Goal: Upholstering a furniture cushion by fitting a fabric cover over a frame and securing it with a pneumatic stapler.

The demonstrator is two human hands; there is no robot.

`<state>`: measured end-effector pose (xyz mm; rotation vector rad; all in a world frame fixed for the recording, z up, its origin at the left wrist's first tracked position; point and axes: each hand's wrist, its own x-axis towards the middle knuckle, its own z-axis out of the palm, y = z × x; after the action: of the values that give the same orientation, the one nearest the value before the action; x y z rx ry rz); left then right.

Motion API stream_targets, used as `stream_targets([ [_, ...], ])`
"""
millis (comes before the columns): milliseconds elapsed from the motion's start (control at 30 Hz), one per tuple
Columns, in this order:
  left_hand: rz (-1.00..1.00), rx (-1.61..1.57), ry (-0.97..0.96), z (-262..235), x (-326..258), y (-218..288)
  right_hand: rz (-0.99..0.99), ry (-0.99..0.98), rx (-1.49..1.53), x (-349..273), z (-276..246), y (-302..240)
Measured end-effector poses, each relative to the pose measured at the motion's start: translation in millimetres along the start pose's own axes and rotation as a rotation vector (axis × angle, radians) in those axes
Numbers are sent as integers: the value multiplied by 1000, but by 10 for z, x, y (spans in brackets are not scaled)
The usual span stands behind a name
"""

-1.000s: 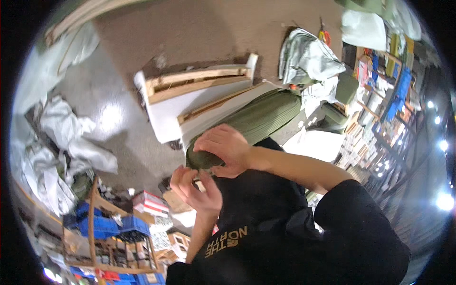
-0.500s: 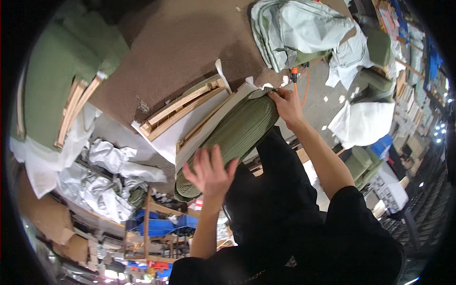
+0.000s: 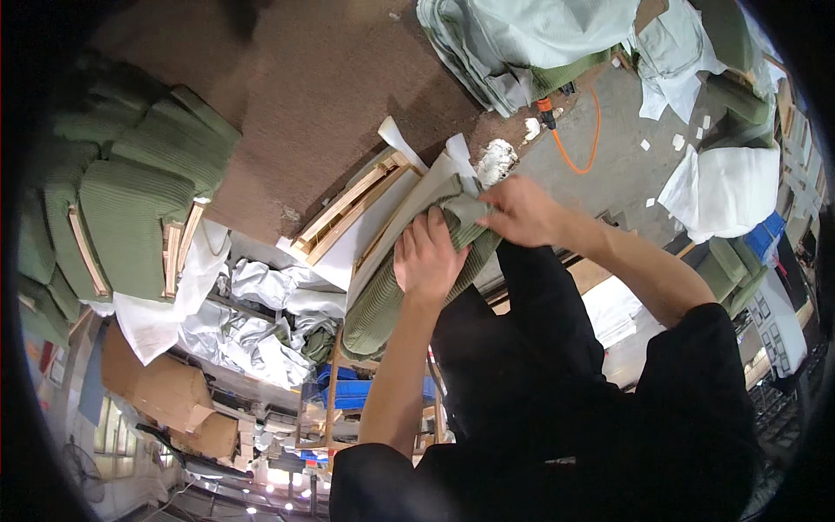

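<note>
My left hand [image 3: 428,257] lies flat, fingers spread, on the green ribbed cushion cover [image 3: 387,296]; my right hand [image 3: 520,211] pinches its upper end. Long axis runs lower-left from both grips.

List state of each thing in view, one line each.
Left hand: flat on the green cushion cover, pressing.
Right hand: gripping the cover's upper edge.
Green cushion cover: partly pulled over its panel.
Wooden frame: bare, lying flat.
Green cushions: covered, stacked.
Orange hose: loose on floor.
</note>
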<state>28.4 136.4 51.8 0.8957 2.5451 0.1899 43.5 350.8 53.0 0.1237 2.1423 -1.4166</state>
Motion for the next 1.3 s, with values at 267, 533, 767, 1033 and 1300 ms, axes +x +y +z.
stream_targets([
  [267, -73, 1, -561, -60, -230, -63, -166, -267, 48, -286, 65, -1378],
  [533, 56, -187, -276, 9, -432, -303, 378, 338, 932, -636, 678, -509],
  [767, -80, -247, -71, 173, -788, -300, 177, 709, 265, -466, 1000, -909],
  [1033, -339, -202, 268, 94, -1546, -255, 168, 556, -272, -77, 1023, -664],
  [1300, -1701, -1557, 1098, 379, -2740, -498, 1, 484, -469, -4, 820, -649],
])
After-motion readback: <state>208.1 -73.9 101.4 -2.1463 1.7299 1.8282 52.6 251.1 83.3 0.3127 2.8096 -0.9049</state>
